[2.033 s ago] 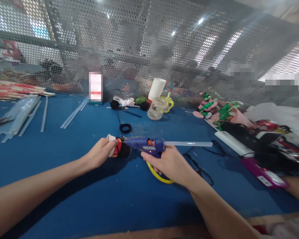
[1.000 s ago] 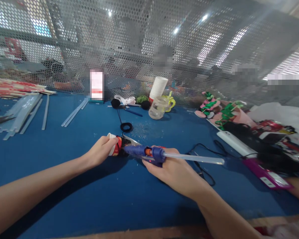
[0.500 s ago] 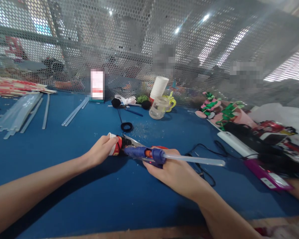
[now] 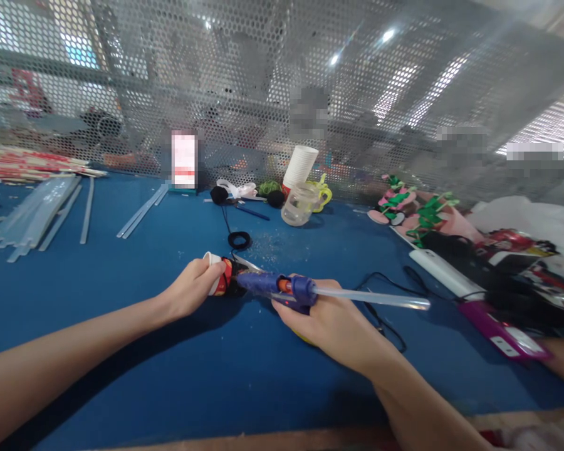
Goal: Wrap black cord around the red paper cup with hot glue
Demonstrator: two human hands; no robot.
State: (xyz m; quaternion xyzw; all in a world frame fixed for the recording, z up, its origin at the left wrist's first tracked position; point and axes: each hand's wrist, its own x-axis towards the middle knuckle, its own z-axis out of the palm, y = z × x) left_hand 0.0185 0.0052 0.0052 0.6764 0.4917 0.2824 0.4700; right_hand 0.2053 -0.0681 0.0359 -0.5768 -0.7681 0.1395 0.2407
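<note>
My left hand (image 4: 193, 289) is closed around a small white, red and black craft piece (image 4: 220, 279) lying on the blue table (image 4: 122, 275). My right hand (image 4: 329, 326) grips a blue hot glue gun (image 4: 277, 285), its nozzle pointing left against the craft piece. A clear glue stick (image 4: 371, 298) juts out of the gun's back toward the right. The gun's black cord (image 4: 380, 313) trails on the table beside my right hand.
Loose clear glue sticks (image 4: 37, 213) lie at far left. A stack of white cups (image 4: 301, 166), a clear mug (image 4: 301, 203), black pom-poms (image 4: 219, 194) and a black ring (image 4: 239, 240) sit ahead by a perforated metal screen (image 4: 263, 75). Green-ribboned decorations (image 4: 413, 210) and packets crowd the right.
The glue gun has dropped from upright to lying lower and flatter, its nozzle pressed closer to the craft piece. My left hand has kept its grip in place.
</note>
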